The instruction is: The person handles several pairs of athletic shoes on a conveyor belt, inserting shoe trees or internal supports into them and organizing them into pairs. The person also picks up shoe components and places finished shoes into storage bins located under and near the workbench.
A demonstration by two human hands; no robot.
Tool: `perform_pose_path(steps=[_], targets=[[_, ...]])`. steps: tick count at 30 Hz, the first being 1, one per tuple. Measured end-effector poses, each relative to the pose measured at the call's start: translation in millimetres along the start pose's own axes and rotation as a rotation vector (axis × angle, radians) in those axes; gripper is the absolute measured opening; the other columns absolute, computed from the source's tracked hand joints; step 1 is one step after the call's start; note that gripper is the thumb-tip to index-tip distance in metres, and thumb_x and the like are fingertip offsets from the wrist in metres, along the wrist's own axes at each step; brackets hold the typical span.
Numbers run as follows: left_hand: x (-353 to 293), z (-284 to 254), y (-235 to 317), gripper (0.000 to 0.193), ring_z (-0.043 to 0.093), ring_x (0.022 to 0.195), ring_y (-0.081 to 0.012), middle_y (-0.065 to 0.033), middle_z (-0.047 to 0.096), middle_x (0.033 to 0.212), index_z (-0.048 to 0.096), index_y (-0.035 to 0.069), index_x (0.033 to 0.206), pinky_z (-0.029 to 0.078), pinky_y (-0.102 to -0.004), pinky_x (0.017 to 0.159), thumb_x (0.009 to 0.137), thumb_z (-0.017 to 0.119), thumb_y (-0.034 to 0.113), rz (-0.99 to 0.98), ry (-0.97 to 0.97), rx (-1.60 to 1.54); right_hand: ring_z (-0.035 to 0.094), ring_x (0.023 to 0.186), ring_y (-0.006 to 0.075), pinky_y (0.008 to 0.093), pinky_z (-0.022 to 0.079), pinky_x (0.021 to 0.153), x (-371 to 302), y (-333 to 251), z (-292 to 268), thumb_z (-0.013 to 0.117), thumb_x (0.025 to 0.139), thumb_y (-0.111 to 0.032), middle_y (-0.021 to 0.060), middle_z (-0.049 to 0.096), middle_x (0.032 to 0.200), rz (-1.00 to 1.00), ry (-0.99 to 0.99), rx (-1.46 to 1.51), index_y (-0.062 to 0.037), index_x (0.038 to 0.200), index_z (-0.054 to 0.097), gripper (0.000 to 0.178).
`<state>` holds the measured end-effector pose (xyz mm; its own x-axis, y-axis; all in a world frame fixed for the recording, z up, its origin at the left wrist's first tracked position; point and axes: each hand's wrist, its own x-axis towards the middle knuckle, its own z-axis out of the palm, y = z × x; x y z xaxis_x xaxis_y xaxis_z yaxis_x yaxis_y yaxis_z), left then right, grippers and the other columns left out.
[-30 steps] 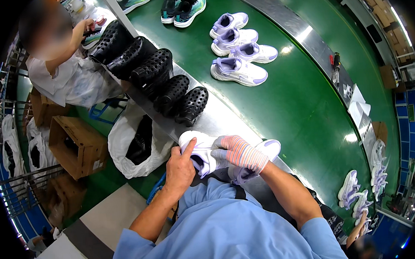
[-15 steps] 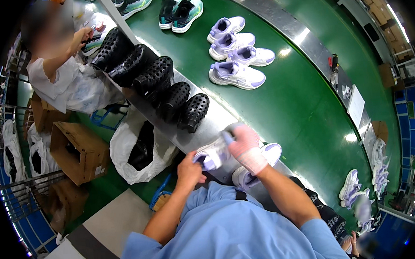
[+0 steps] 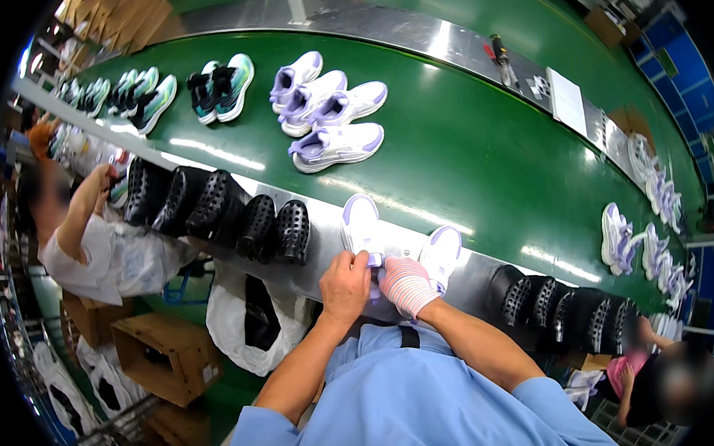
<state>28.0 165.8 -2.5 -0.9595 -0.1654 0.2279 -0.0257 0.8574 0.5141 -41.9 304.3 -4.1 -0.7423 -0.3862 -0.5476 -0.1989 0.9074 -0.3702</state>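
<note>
Directly before me, a white and lavender sneaker (image 3: pixel 360 220) lies on the metal ledge with its toe pointing away. My left hand (image 3: pixel 345 287), bare, is closed at the left side of its collar, thumb and fingers pinching near the tongue. From the other side my right hand (image 3: pixel 408 286), in a pink-and-white striped glove, has its fingers closed at the same opening. The hands hide the heel and most of the collar. Just right of the gloved hand stands a matching sneaker (image 3: pixel 441 253), toe away from me.
Black perforated shoe lasts (image 3: pixel 294 232) line the ledge on the left, and more black lasts (image 3: pixel 543 300) on the right. Lavender sneakers (image 3: pixel 338 146) rest on the green belt (image 3: pixel 485 174). A white sack (image 3: pixel 242 344) and a carton (image 3: pixel 166 349) are at lower left; co-workers sit on both sides.
My view has turned to the right. The sneaker, tilted in my hands before, now lies toe-away on the ledge. The gloved hand has come from over its toe to the collar.
</note>
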Motion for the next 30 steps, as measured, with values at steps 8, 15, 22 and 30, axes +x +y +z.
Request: perform_pose_path(steps=[8, 15, 22, 30], targets=[[7.7, -19.6, 6.7, 0.02, 0.061, 0.088, -0.0337, -0.0113, 0.06, 0.094, 0.069, 0.008, 0.102, 0.05, -0.0462, 0.077, 0.082, 0.072, 0.007, 0.132, -0.048, -0.025, 0.073, 0.096, 0.0419, 0.0526, 0.057, 0.085, -26.5, 21.0, -12.5, 0.059, 0.093, -0.027, 0.024, 0.075, 0.1, -0.015, 0.111, 0.121, -0.0036, 0.102, 0.072, 0.028], [-45.4, -9.1, 26.4, 0.023, 0.06, 0.093, -0.0369, -0.014, 0.059, 0.095, 0.064, 0.006, 0.101, 0.051, -0.0482, 0.08, 0.08, 0.068, 0.002, 0.261, -0.274, -0.207, 0.071, 0.107, 0.0386, 0.0493, 0.057, 0.091, -121.3, 64.8, -28.1, 0.063, 0.093, -0.043, 0.0217, 0.073, 0.113, 0.241, -0.093, 0.086, -0.0058, 0.114, 0.073, 0.045], [-12.0, 39.5, 37.0, 0.023, 0.06, 0.098, -0.0388, -0.0171, 0.06, 0.098, 0.064, 0.005, 0.101, 0.052, -0.0497, 0.085, 0.079, 0.064, -0.001, 0.417, -0.543, -0.335, 0.073, 0.092, 0.0411, 0.0501, 0.06, 0.082, -75.9, 81.7, -9.6, 0.071, 0.083, -0.028, 0.022, 0.073, 0.096, 0.262, 0.131, 0.0, -0.0055, 0.099, 0.076, 0.028], [150.8, -14.5, 17.3, 0.019, 0.07, 0.084, -0.0336, -0.0153, 0.07, 0.096, 0.074, 0.008, 0.099, 0.06, -0.0471, 0.075, 0.081, 0.069, 0.012, 0.393, -0.54, 0.341, 0.061, 0.123, 0.0411, 0.0529, 0.048, 0.1, -79.0, 67.5, -66.5, 0.078, 0.083, -0.046, 0.0235, 0.068, 0.121, 0.284, 0.133, -0.234, -0.0133, 0.137, 0.06, 0.066]])
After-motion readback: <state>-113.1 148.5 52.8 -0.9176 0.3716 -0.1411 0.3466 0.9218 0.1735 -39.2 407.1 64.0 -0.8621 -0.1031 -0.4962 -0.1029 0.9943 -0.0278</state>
